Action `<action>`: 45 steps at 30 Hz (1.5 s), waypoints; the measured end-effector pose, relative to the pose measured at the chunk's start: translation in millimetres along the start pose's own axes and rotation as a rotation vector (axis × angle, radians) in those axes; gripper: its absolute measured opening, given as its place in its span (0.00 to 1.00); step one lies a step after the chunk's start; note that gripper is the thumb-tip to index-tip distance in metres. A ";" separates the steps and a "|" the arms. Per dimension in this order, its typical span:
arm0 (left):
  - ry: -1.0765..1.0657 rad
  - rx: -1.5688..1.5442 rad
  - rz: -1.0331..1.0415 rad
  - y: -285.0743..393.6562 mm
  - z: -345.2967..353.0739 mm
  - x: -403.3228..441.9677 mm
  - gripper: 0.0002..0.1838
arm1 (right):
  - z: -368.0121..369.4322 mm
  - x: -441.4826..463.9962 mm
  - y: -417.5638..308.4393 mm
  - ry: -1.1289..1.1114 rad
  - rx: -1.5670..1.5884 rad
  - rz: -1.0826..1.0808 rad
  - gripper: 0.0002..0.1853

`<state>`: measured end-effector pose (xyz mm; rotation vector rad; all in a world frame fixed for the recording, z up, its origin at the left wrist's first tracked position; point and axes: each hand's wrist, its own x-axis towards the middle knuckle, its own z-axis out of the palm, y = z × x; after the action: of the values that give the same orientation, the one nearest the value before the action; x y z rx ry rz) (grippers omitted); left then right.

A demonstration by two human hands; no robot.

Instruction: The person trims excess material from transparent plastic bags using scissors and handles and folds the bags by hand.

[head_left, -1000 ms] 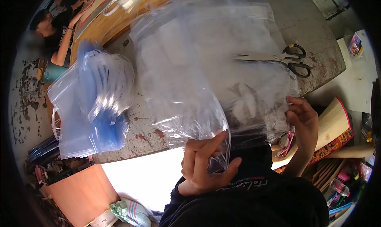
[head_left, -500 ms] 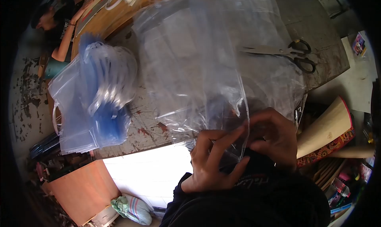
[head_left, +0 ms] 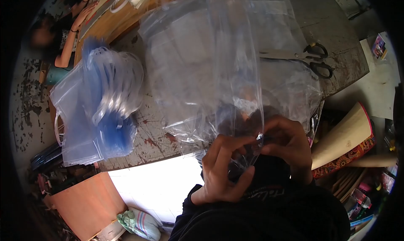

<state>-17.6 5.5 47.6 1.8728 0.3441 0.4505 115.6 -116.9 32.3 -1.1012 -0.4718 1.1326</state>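
A clear plastic bag (head_left: pixel 237 68) lies stretched over other clear plastic on the worktable, its near edge drawn toward my body. My left hand (head_left: pixel 223 169) is curled around that near edge, index finger reaching to the plastic and thumb lower down. From the other side, my right hand (head_left: pixel 290 142) pinches the same edge between thumb and index finger, close to the left fingertips. Scissors (head_left: pixel 294 55) with black handles rest on the plastic beyond my right hand. To the left is a bundle of clear-blue plastic bags (head_left: pixel 113 131) with looped white handles.
The scratched worktable (head_left: pixel 147 146) ends just in front of my body. Another person (head_left: pixel 69 43) leans on a wooden surface at the far left. A rolled patterned mat (head_left: pixel 349 140) stands at right; an orange-brown board (head_left: pixel 88 203) and a tied sack (head_left: pixel 143 224) are below left.
My right thumb and index finger have closed on the bag's edge, nearer my left fingertips. The other person's head and arm have shifted slightly.
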 end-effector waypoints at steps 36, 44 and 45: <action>-0.069 0.612 0.211 -13.9 31.5 -2.1 0.31 | -9.8 15.3 2.1 0.382 -0.168 -0.308 0.05; 0.036 0.589 0.203 -8.2 26.3 -14.6 0.27 | -3.1 16.0 3.6 0.424 -0.622 -0.345 0.09; 0.080 0.606 0.205 -8.9 26.4 -19.0 0.28 | 7.2 15.0 -1.4 0.361 -0.699 -0.313 0.10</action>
<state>-22.3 -21.9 28.5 2.4993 0.3706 0.6078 116.7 -100.2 33.5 -1.7250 -0.7481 0.4693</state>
